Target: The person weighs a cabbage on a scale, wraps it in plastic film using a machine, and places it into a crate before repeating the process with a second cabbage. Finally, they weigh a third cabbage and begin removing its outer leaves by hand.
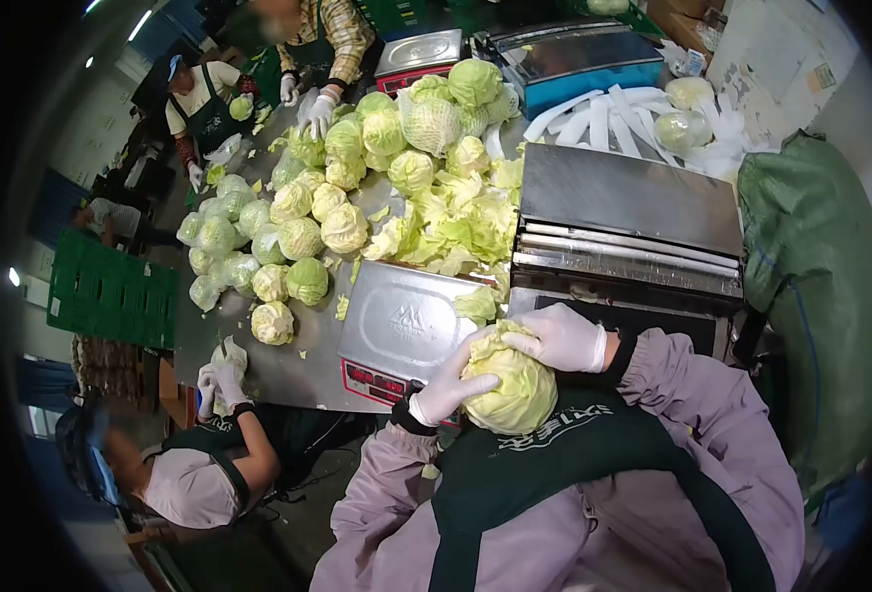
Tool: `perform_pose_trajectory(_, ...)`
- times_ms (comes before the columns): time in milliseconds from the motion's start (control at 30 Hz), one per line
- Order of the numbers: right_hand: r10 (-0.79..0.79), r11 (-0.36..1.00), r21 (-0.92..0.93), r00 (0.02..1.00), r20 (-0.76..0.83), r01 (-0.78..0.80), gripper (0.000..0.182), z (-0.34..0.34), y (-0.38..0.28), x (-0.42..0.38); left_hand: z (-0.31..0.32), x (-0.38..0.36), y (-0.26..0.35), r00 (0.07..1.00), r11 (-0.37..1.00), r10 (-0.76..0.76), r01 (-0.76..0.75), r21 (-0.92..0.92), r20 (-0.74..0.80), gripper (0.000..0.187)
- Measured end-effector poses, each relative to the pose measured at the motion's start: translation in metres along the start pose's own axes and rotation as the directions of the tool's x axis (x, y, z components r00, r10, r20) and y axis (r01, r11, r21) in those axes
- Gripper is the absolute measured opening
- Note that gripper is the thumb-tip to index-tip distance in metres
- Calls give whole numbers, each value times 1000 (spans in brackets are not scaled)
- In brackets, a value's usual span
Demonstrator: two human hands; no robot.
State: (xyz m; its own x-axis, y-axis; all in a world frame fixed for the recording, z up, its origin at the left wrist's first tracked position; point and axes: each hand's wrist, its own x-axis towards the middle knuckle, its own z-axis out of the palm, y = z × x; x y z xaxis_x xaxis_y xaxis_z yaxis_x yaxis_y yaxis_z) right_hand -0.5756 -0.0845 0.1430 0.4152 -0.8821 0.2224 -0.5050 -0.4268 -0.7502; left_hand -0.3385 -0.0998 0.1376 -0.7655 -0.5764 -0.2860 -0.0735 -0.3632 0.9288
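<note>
A pale green cabbage is held close against my apron, over the near edge of the table. My left hand, in a white glove, wraps its left side, thumb across the front. From the upper right my gloved right hand grips the top, fingers bent over the outer leaves. A loose leaf lies just beyond the cabbage, on the corner of a steel-topped scale with a red front.
A wrapping machine stands right of the scale. Trimmed leaves and many cabbages, some wrapped, cover the table's middle. A green sack bulges at the right. Co-workers stand at the left and far side.
</note>
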Motion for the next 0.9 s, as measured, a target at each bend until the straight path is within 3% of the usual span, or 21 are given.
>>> perform_pose_trajectory(33, 6, 1000, 2, 1000, -2, -6, 33, 4, 6, 0, 1, 1, 2, 999, 999, 33, -33, 8, 22, 76)
perform_pose_trajectory(100, -6, 997, 68, 970, -241, 23, 25, 13, 25, 1, 4, 1, 7, 992, 994, 103, -105, 22, 67, 80)
perform_pose_trajectory(133, 515, 623, 603, 842, 164, -498, 25, -8, 6, 1, 7, -1, 12, 993, 995, 92, -93, 17, 74, 85)
perform_pose_trajectory(167, 552, 511, 649, 794, 254, -563, 30, -12, 15, 0, 8, 0, 13, 993, 996, 91, -93, 17, 79, 85)
perform_pose_trajectory(267, 464, 615, 599, 849, 252, -514, 45, -10, 14, -13, 8, -5, 11, 994, 995, 96, -95, -22, 55, 87)
perform_pose_trajectory(333, 288, 936, 221, 957, -24, -276, 61, -8, 9, -22, 5, -7, 7, 989, 990, 139, -141, 22, 56, 87)
perform_pose_trajectory(367, 290, 935, 221, 957, -26, -277, 61, -13, 5, -23, 6, -7, 7, 989, 990, 138, -140, 22, 58, 87)
perform_pose_trajectory(433, 253, 851, 371, 909, 332, -372, 78, -28, -6, -26, 7, -8, 9, 986, 986, 160, -162, 30, 52, 86)
perform_pose_trajectory(567, 144, 872, 402, 930, 337, -280, 70, -32, -5, -24, 7, -5, 11, 983, 985, 168, -170, 25, 78, 84)
perform_pose_trajectory(733, 94, 905, 365, 940, 329, -219, 53, -40, -12, -22, 16, -10, 27, 992, 975, 108, -119, 190, 66, 76)
perform_pose_trajectory(800, 208, 959, 68, 848, 487, -274, 47, -52, -31, -12, 18, -9, 27, 994, 977, 95, -105, 185, 59, 74)
perform_pose_trajectory(900, 204, 967, 47, 872, 445, -251, 47, -47, -34, -14, 18, -10, 25, 996, 981, 83, -88, 174, 37, 72)
